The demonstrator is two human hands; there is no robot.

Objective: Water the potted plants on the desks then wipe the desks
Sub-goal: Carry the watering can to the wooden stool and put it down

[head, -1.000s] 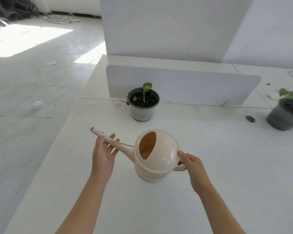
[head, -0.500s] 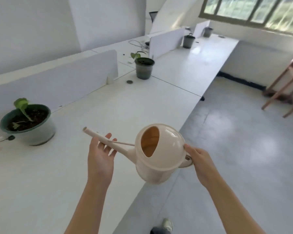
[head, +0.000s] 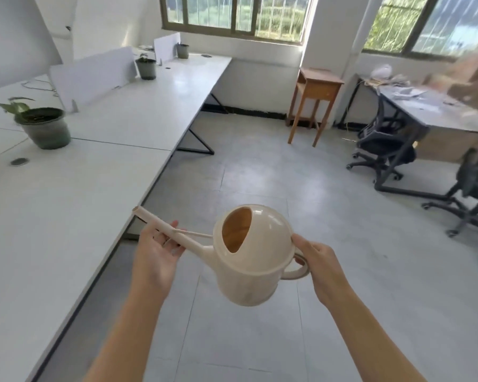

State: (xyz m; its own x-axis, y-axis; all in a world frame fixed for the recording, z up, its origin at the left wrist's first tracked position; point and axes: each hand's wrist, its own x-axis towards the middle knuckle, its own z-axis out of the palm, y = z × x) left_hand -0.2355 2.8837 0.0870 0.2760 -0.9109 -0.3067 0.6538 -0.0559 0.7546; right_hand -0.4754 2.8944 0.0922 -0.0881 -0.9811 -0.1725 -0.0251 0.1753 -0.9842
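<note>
I hold a cream watering can [head: 255, 257] level over the floor, beside the white desk [head: 53, 216]. My right hand [head: 319, 264] grips its ring handle. My left hand [head: 158, 253] lies palm up under the long spout, fingers loosely spread against it. A dark green pot with a leafy plant [head: 43, 126] stands on the desk at far left. A second potted plant [head: 146, 67] and a third pot [head: 182, 51] stand farther along the desk row, near the white dividers.
White dividers [head: 94, 75] run along the desk's back. A wooden side table [head: 313, 97] stands by the window wall. Black office chairs [head: 381, 150] and a cluttered desk [head: 431, 106] fill the right side. Grey tiled floor [head: 260, 175] lies open ahead.
My view has swung right, from the first potted plant to the aisle and windows. Both hands keep the same hold on the can, which now hangs over the floor instead of the desk.
</note>
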